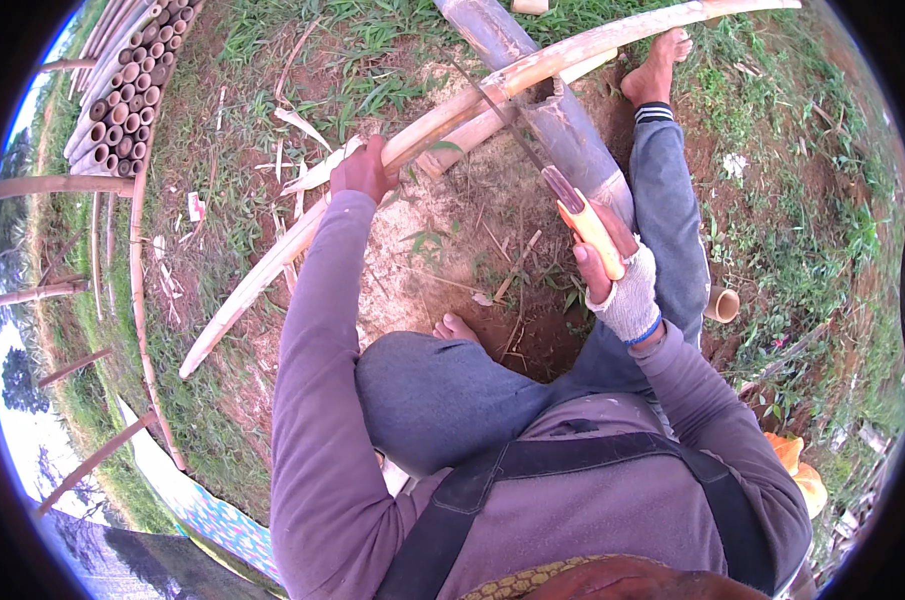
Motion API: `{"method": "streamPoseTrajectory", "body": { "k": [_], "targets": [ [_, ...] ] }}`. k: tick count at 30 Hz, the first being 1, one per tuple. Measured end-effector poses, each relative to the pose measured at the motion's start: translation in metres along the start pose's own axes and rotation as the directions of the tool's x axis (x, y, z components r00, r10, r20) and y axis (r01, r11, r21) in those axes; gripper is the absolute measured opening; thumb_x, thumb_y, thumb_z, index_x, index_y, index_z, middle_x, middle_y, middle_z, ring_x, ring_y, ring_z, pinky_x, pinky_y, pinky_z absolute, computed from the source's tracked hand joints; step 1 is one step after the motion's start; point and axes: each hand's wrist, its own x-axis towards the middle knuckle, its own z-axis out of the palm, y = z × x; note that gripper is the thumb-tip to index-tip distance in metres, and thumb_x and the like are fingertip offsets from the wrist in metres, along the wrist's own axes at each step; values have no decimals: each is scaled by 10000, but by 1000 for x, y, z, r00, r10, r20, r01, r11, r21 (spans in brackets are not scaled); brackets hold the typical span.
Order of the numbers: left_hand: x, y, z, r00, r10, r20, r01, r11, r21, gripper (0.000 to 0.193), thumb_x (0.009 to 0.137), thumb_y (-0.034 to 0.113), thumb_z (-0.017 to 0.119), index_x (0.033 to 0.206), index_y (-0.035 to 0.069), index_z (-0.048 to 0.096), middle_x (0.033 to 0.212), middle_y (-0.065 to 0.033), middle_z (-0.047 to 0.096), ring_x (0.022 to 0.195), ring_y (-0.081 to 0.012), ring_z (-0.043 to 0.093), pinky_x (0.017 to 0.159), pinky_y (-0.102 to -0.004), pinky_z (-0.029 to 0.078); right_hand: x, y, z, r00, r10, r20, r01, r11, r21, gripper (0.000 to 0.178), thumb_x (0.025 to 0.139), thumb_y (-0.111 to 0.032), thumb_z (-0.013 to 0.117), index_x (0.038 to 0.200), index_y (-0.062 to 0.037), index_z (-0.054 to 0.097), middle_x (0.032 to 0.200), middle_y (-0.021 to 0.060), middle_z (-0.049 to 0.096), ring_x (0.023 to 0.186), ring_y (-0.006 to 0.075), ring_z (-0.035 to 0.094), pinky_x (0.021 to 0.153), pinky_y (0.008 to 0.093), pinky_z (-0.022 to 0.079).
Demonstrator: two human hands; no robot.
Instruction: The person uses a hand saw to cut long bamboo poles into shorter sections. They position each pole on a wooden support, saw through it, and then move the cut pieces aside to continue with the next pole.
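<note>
My left hand (364, 172), bare, is wrapped round a long pale bamboo pole (562, 57) that runs from the upper right to the lower left. In my right hand (620, 285), which wears a white fingerless glove, is a hand saw (594, 235) with an orange-yellow handle. The thin saw blade (513, 130) points up and left, meeting the bamboo pole right of my left hand. Under the pole lies a thick grey bamboo log (577, 135), notched near its upper part. A shorter pale bamboo piece (472, 133) sits just below the pole.
Stacked cut bamboo tubes (122, 115) stand at the far left beside a frame of poles (137, 270). My bent knee (442, 395) and outstretched foot (655, 67) flank the work. A short bamboo ring (721, 304) and an orange bag (800, 470) lie at the right; pale splinters litter the ground.
</note>
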Motion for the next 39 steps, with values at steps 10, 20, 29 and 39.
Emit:
{"method": "streamPoseTrajectory", "body": {
  "k": [10,20,29,39],
  "targets": [
    [3,6,-5,999,20,-29,-20,1000,7,624,769,355,945,1233,175,568,1046,-160,770,975,-394,778,836,-522,624,71,13,47,1000,-11,-24,9,998,-59,466,996,-216,752,1380,26,644,1176,247,752,1004,407,763,855,420,602],
    [-2,-3,2,998,44,-42,-44,999,9,623,807,349,916,1278,190,541,1057,-159,767,969,-394,776,826,-520,618,-32,12,3,1000,4,-1,-4,998,69,507,1028,-220,720,1427,69,600,1301,222,742,1176,315,752,1007,386,570],
    [-42,-9,10,933,126,-337,-186,971,-150,532,939,304,809,1404,165,592,1342,-174,696,1214,-408,683,993,-520,559,73,27,69,984,-157,-88,150,986,-75,459,1022,-241,741,1364,52,649,1252,242,745,1138,374,748,973,413,577],
    [-124,-15,41,911,212,-354,-278,949,-148,561,900,438,809,1356,148,659,1366,-105,657,1274,-329,632,1013,-478,528,69,23,65,986,-152,-63,145,985,-97,466,1033,-239,723,1394,41,631,1328,257,711,1232,390,711,1035,428,552]
  ]
}}
